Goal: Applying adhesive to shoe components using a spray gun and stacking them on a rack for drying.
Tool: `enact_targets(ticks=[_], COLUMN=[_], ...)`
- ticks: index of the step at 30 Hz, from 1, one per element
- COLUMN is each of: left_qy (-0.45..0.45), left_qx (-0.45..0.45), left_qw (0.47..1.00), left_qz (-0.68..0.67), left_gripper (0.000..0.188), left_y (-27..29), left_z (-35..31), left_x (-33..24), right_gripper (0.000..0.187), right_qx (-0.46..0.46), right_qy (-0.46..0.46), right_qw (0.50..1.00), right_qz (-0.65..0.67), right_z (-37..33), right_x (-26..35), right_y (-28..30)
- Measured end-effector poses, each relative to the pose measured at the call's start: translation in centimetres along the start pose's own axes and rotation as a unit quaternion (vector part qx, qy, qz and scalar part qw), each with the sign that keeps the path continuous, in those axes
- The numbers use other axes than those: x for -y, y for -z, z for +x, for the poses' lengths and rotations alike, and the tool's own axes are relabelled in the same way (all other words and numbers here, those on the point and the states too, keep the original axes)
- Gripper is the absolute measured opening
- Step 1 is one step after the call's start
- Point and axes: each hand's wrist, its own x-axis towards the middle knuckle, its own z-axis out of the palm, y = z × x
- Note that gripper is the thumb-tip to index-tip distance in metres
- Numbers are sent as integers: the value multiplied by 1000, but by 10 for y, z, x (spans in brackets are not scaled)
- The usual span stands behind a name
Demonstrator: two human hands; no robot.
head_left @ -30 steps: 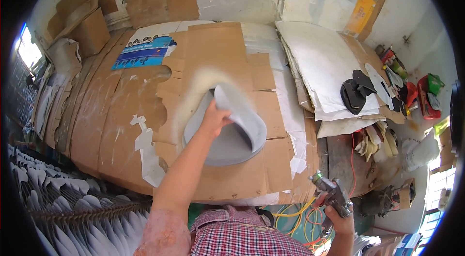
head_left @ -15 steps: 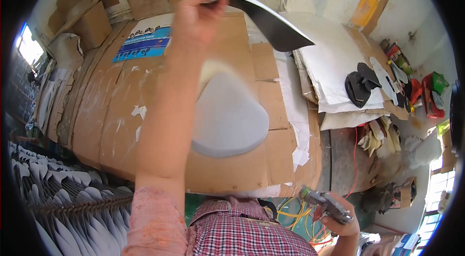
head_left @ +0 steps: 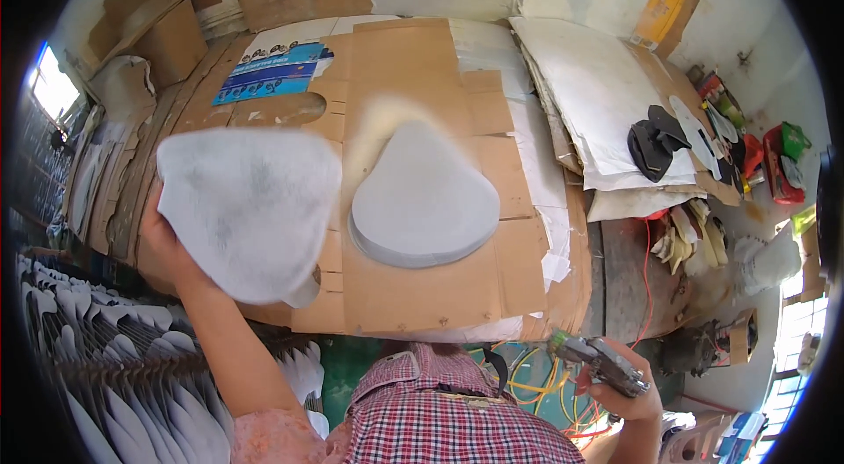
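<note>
**Grey sheet swung off the stack to the left**

Swung down from overhead, where it was half a second ago, the grey sheet (head_left: 246, 211) now hangs low at the person's left, over the left part of the desk (head_left: 607, 262) and near the rows of white cut pieces (head_left: 114, 367) racked below it. Left hand (head_left: 165, 240) has its grip clamped on the sheet's lower left edge, fingers hidden behind the material, so the sheet faces the camera almost flat. It is a rounded, roughly triangular piece, the same outline as the grey stack (head_left: 422, 196) that lies on the brown cardboard (head_left: 413, 77) at the middle of the desk. Sheet and stack are apart, the sheet just left of the stack.

Right hand (head_left: 629, 385) sits low at the desk's near edge, its grip closed around a spray gun (head_left: 598, 358), whose nozzle points left, well clear of the stack. A pale sprayed patch (head_left: 378, 117) marks the cardboard above the stack's upper left. Farther right, black cut pieces (head_left: 655, 143) lie on white sheets of paper (head_left: 607, 104), and a red cable (head_left: 649, 288) runs down the desk's right side.
</note>
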Motion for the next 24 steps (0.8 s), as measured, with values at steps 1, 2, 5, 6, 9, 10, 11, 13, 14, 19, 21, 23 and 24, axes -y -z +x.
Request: enact_targets(ticks=[1, 2, 5, 6, 9, 10, 11, 13, 14, 19, 21, 23, 24], left_qy=[-7, -13, 3, 3, 30, 100, 169, 172, 177, 181, 184, 187, 187], left_qx=[0, -2, -24, -22, 31, -2, -35, -24, -16, -5, -10, 17, 18], left_qw=[999, 998, 1000, 1000, 999, 989, 963, 957, 952, 951, 952, 953, 953], left_qz=[33, 65, 19, 16, -4, -107, -209, -231, -251, -249, -243, -239, -238], left_gripper=[30, 30, 30, 30, 30, 31, 33, 34, 36, 36, 36, 36, 36], left_y=[13, 29, 56, 61, 75, 80, 86, 105, 108, 99, 87, 78, 81], left_z=[-9, -16, -33, -39, -48, -46, -44, -41, -41, -42, -45, -49, -49], left_x=[-5, -7, -2, -3, -7, -6, -6, -6, -6, -14, -17, -19, -18], right_gripper=[59, 59, 57, 58, 59, 58, 58, 58, 58, 55, 55, 57, 59], right_qx=[5, -31, -66, -87, -144, -165, -169, -190, -205, -209, -172, -143, -113], right_qy=[26, 30, 66, 73, 81, 76, 77, 56, 52, 25, -8, -12, -9], right_qw=[1000, 999, 995, 994, 986, 983, 983, 980, 977, 975, 983, 988, 993], right_qz=[14, 24, 24, 2, -10, -13, -14, -36, -30, -68, -58, -54, -24], right_z=[6, 11, 30, 32, 33, 31, 26, 15, 7, -24, -31, -33, -32], right_x=[0, 0, 15, 13, 15, 18, 18, 17, 15, 14, 15, 11, 9], right_y=[-9, -22, -38, -39, -38, -38, -36, -30, -29, -24, -26, -27, -32])
